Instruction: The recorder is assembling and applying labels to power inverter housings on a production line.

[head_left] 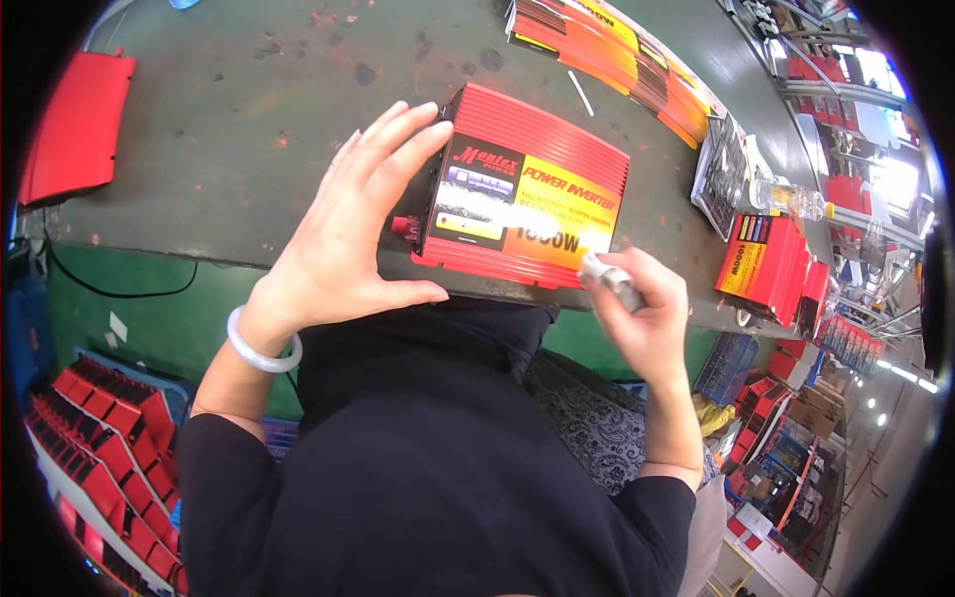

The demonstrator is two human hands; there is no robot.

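A red power inverter (532,104) with ribbed sides lies on the workbench in front of me, a glossy black, yellow and orange label on its top face. My left hand (343,214) is at its left end, fingers stretched and spread. Two fingertips reach its far left corner, and the thumb extends beside the near left corner. At the near right corner, my right hand (652,308) is closed around a small crumpled whitish-grey cloth (609,277), which meets the label's edge. My fingers hide part of the cloth.
Printed orange label sheets (597,50) lie stacked at the far edge, near a thin white stick (580,93). To the right are another red inverter (761,261) and a plastic bottle (791,199). A red casing (80,129) sits left; several red units (109,438) fill a crate below.
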